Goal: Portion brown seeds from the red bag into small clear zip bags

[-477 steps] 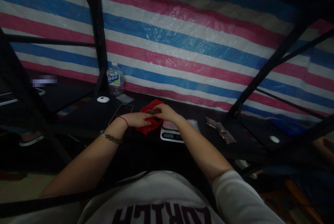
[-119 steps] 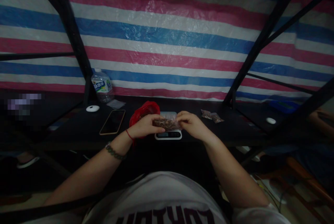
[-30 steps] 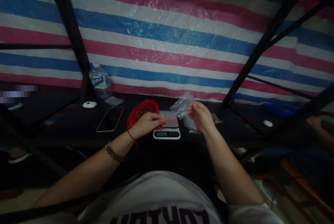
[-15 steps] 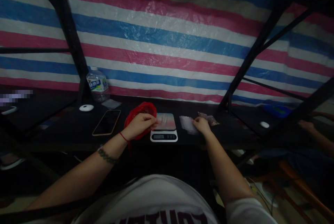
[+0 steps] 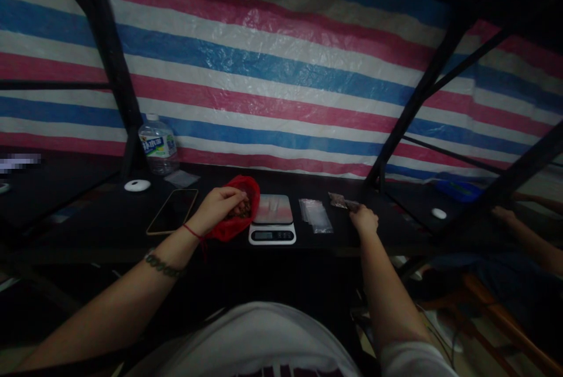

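Note:
My left hand (image 5: 223, 206) is over the mouth of a red plastic bag (image 5: 225, 230), fingers pinched together at the small brown pieces (image 5: 243, 209) inside. What the fingertips hold, if anything, is too small to make out. Right of the bag stands a white kitchen scale (image 5: 272, 235) with a lit display; a clear thing (image 5: 273, 206) lies on its plate. My right hand (image 5: 364, 220) is closed on the edge of a small filled plastic bag (image 5: 352, 205), partly hidden by the fingers. Another filled bag (image 5: 337, 200) touches it. Flat clear bags (image 5: 317, 216) lie fanned between scale and hand.
Left on the black table are a phone (image 5: 172, 211), a white oval device (image 5: 137, 185), a plastic bottle (image 5: 158, 143) and clear bags (image 5: 182, 179). Black metal posts (image 5: 402, 122) frame the table before a striped sheet. At right, another person's arm (image 5: 525, 236) reaches near a blue tray (image 5: 458, 190).
My left hand has moved from the scale's edge to the brown pieces in the red bag. My right hand has gone right, from the flat bags to the filled ones. The view has shifted slightly.

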The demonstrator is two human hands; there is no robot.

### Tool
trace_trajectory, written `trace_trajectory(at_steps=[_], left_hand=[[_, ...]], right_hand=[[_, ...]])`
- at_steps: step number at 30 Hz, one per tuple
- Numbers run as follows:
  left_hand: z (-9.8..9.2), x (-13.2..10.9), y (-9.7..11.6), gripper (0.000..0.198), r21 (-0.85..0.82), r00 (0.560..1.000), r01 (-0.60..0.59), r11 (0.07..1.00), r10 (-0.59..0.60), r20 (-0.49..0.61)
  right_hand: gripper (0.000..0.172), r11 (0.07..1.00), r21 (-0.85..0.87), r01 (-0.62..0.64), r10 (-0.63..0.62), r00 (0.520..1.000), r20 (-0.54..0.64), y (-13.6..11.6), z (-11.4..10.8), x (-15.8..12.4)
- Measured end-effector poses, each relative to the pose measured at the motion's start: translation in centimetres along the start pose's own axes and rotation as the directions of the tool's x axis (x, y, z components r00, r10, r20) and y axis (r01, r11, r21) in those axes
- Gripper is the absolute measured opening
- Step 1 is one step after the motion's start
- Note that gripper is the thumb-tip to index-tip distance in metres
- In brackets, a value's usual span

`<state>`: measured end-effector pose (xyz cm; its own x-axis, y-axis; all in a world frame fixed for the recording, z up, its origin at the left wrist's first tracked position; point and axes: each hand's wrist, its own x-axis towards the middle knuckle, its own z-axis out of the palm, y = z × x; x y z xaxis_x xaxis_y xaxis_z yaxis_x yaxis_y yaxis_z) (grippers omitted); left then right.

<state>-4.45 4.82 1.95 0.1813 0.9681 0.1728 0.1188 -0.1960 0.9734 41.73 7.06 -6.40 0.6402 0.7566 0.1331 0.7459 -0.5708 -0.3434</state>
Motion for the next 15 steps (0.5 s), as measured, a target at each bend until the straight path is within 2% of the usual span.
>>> trace_trajectory(at_steps=[2, 4, 5, 6, 8, 9, 10, 11, 13, 15], left_hand=[[-0.2, 0.1, -0.3, 0.033, 0.017, 1.000, -0.020, 1.000, 0.020, -0.017], [-0.3, 0.1, -0.3, 0.034, 0.045, 0.999, -0.043, 0.998, 0.044, -0.027], [-0.2, 0.0, -0.1, 0.034, 0.067, 0.998, -0.053, 0.996, 0.055, -0.026], [-0.1, -0.1, 0.0, 0.034, 0.094, 0.997, -0.066, 0.993, 0.068, -0.019], [0.4, -0.4, 0.4, 0.034, 0.132, 0.994, -0.106, 0.986, 0.106, 0.008], [0.8, -0.6, 0.5, 0.034, 0.132, 0.992, -0.129, 0.983, 0.126, 0.028], [1.1, -0.8, 0.6, 0.035, 0.120, 0.988, -0.148, 0.982, 0.143, 0.052], [1.5, -1.1, 0.6, 0.039, 0.095, 0.985, -0.157, 0.983, 0.149, 0.085], [2.3, -1.5, 0.4, 0.045, 0.032, 0.974, -0.148, 0.989, 0.140, 0.179], [2.8, -1.9, 0.3, 0.042, -0.007, 0.951, -0.137, 0.991, 0.133, 0.278]], right_hand=[[0.046, 0.989, 0.147, 0.028, -0.027, 1.000, -0.010, -0.3, -0.9, 0.2], [0.045, 0.917, 0.393, 0.072, -0.065, 0.997, -0.030, -1.6, -2.0, -0.3], [0.045, 0.839, 0.535, 0.101, -0.095, 0.995, -0.038, -2.7, -2.7, -0.9], [0.043, 0.716, 0.687, 0.125, -0.153, 0.988, -0.021, -4.1, -3.4, -1.8], [0.042, 0.387, 0.919, 0.067, -0.316, 0.947, 0.064, -7.3, -4.7, -4.4], [0.041, 0.262, 0.965, 0.017, -0.435, 0.895, 0.102, -9.0, -5.3, -6.1], [0.040, 0.184, 0.982, -0.037, -0.539, 0.832, 0.132, -10.5, -5.7, -7.9], [0.039, 0.155, 0.984, -0.093, -0.630, 0.758, 0.170, -11.9, -6.1, -9.7], [0.041, 0.172, 0.967, -0.186, -0.745, 0.618, 0.252, -14.0, -6.2, -13.3], [0.040, 0.195, 0.960, -0.202, -0.776, 0.567, 0.277, -15.2, -5.7, -15.9]])
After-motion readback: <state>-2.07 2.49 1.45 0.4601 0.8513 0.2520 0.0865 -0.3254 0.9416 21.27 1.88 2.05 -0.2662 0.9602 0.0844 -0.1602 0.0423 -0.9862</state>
